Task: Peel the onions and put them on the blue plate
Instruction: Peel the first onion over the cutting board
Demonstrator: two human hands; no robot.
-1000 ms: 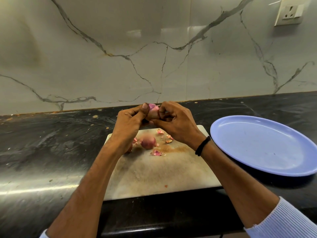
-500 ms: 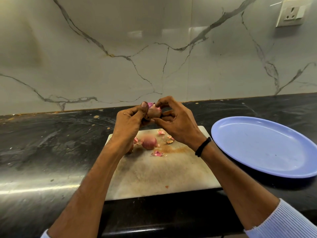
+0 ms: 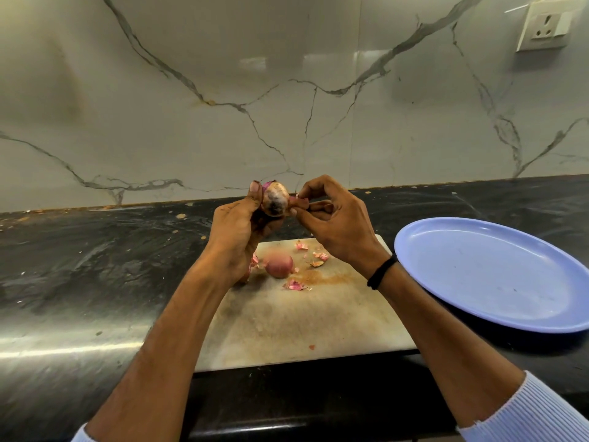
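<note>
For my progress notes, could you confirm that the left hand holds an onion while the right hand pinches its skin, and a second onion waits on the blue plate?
Not quite: the second onion lies on the cutting board, not on the blue plate, as the head view shows. The rest stands: the left hand holds an onion while the right hand pinches its skin.

Two onions can be counted: a held onion at the centre of the frame and a second onion just below. One blue plate at right, one cutting board, one wall socket upper right, about six peel scraps.
</note>
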